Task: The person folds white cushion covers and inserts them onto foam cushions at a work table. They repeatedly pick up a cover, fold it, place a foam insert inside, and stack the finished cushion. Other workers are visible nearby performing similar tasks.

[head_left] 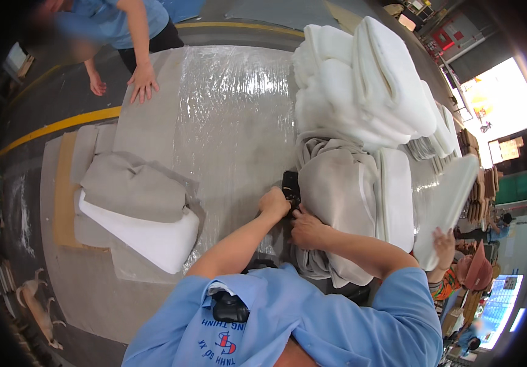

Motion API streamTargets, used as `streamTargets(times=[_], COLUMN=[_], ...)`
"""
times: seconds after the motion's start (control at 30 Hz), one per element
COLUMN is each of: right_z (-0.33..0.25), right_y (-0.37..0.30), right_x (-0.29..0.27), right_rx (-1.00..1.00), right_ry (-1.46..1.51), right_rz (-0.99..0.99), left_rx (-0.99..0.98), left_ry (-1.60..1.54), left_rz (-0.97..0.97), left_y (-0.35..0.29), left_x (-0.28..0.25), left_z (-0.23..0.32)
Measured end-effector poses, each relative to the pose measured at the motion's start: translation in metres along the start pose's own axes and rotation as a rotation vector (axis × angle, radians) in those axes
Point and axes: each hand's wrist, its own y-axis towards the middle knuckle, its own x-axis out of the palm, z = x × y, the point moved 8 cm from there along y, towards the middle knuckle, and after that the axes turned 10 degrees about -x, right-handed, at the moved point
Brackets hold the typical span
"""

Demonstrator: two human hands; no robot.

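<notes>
In front of me, my left hand [275,203] is closed at a small black object [290,183], whose exact kind I cannot make out. Just below and to its right, my right hand [307,229] has curled fingers close to the same black object; what they pinch is hidden. The right hand also lies against a grey fabric-covered cushion [337,189], bunched in folds at its far end. A white foam pad [393,199] stands along the cushion's right side. Beneath is a wide table [233,128] covered partly with clear plastic film.
Thick white padding [361,85] is piled at the far right. At left lie a grey cover [135,186] and a white foam piece [147,235]. A co-worker's hand [143,81] rests on the far left table edge. Another person's hand [442,246] touches a pale sheet [447,208] at right.
</notes>
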Motion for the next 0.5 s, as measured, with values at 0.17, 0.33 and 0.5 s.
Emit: streamTargets(times=[0.17, 0.33, 0.5], right_z=[0.005, 0.009, 0.011], right_y=[-0.031, -0.053, -0.057], right_x=[-0.021, -0.033, -0.031], right_rx=[-0.037, -0.004, 0.044], right_ry=[0.056, 0.079, 0.101], right_rz=[0.153, 0.242, 0.169], left_rx=[0.065, 0.071, 0.220], left_ry=[-0.052, -0.231, -0.153], left_rz=[0.021, 0.110, 0.047], left_y=[0.007, 0.014, 0.011], left_x=[0.027, 0.029, 0.040], left_z=[0.007, 0.003, 0.017])
